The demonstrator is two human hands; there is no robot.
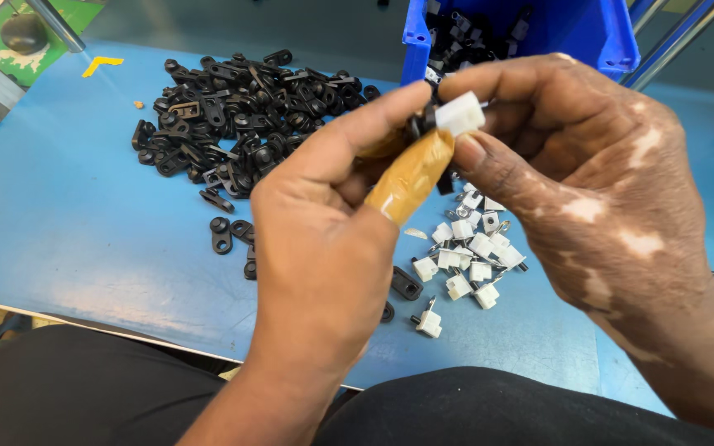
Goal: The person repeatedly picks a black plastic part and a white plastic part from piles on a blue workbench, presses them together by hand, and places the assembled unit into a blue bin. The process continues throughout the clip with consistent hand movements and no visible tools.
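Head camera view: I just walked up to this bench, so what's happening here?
A person seated at a blue table holds a small white plastic block against a black piece between both hands. The left hand, its thumb in a tan finger cover, pinches from below; the right hand grips from the other side. A pile of black clips, a cluster of white blocks and a blue bin lie beyond.

Black part (pixel 420 124) mostly hidden between fingers; blue bin (pixel 530 33) cut off by top edge.
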